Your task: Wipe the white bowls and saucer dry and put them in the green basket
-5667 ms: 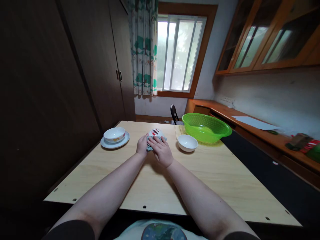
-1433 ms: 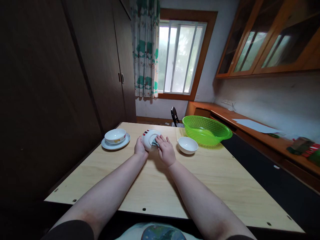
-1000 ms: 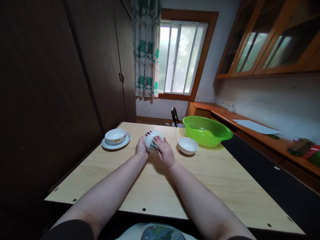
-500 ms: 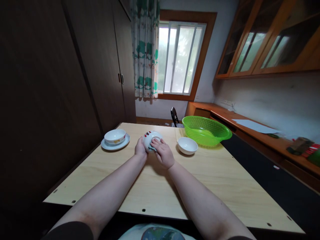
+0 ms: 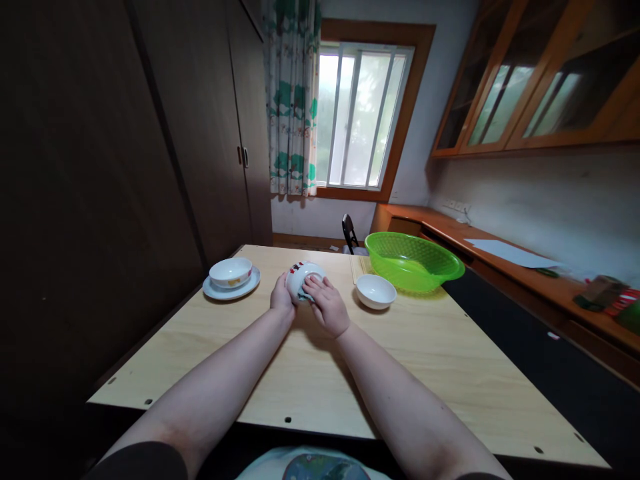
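Note:
A white bowl (image 5: pixel 296 283) with a red and dark pattern is tipped over between my hands, its underside toward me. My left hand (image 5: pixel 281 293) grips it by the left side. Against its base, my right hand (image 5: pixel 327 303) presses a crumpled greyish-blue cloth (image 5: pixel 304 294), which the fingers partly hide. To the right of my right hand a plain white bowl (image 5: pixel 376 293) stands upright on the table. Off to the left, another white bowl (image 5: pixel 231 274) with a coloured motif sits on a white plate (image 5: pixel 213 292).
A green plastic basket (image 5: pixel 415 267) stands at the table's back right, with chopsticks (image 5: pixel 354 270) lying beside it. The light wooden table (image 5: pixel 310 380) has small holes along its edges. A dark wardrobe (image 5: pixel 190 133) borders the left, and a desk (image 5: pixel 500 257) runs along the right wall.
Almost nothing differs. Both hands keep their places on the bowl and cloth, and the whole view has shifted very slightly.

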`<state>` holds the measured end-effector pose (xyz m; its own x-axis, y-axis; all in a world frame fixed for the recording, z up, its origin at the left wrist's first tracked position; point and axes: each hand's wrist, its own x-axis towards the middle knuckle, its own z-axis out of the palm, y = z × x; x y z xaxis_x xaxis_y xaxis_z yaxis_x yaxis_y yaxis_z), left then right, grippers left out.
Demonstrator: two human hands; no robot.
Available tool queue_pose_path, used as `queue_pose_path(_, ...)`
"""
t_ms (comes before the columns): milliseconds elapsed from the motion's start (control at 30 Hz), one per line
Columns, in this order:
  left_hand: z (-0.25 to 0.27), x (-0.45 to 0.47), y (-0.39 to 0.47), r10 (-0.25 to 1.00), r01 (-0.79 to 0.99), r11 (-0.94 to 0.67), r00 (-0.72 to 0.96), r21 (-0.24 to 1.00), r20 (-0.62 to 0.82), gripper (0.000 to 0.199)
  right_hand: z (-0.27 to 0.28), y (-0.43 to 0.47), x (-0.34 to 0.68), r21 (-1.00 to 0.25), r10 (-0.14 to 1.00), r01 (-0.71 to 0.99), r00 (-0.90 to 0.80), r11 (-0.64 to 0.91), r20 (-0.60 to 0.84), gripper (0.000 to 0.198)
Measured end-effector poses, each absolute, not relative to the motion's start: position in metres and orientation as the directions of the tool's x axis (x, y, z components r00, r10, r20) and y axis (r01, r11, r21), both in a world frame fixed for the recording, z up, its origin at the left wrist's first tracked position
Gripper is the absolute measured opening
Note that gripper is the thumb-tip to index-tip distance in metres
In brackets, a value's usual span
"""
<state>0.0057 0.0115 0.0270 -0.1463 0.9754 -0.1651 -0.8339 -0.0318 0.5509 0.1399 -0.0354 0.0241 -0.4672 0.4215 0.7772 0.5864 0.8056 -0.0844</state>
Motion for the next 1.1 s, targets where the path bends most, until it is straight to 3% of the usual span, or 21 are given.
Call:
queue_pose_path(667, 0.0306, 0.0066, 0.008, 0.975, -0.84, -0.044, -0.153, 0.541, -0.158, 0.026, 0.0245, -0.0368, 0.1394, -0.087, 0.41, 0.575, -0.462, 0.814, 0.787, 0.04)
queue_pose_path(1100, 0.0342, 0.0079, 0.0076, 0.979, -0.845, -0.052, -0.148, 0.532, -0.14, 0.028, 0.0205, -0.031, 0.1447, -0.121, 0.481, 0.685, -0.364, 0.718, 0.798, 0.046)
